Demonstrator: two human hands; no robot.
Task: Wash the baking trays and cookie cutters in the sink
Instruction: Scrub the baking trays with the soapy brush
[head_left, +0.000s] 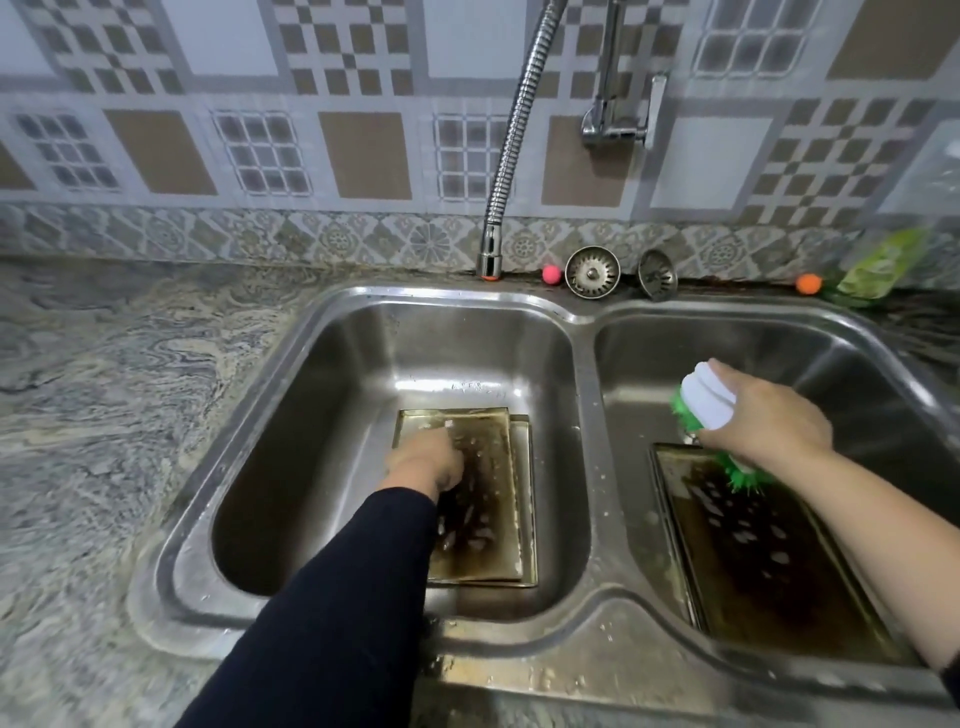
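Trays (488, 499) need firm scrubbing: my right hand (769, 421) grips the brush (709, 410); my left hand (426, 460), fingers curled, steadies the stack.

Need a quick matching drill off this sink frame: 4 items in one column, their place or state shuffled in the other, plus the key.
Items
1. scrub brush
2. stacked baking trays
3. single baking tray
4. two sink strainers

Places or states
A. on the ledge behind the sink, by the wall
B. gripped in the right hand, over the right basin
C. lying in the right basin, dark with baked-on grime
D. lying in the left basin, under the left hand

Pairs: 1-B, 2-D, 3-C, 4-A
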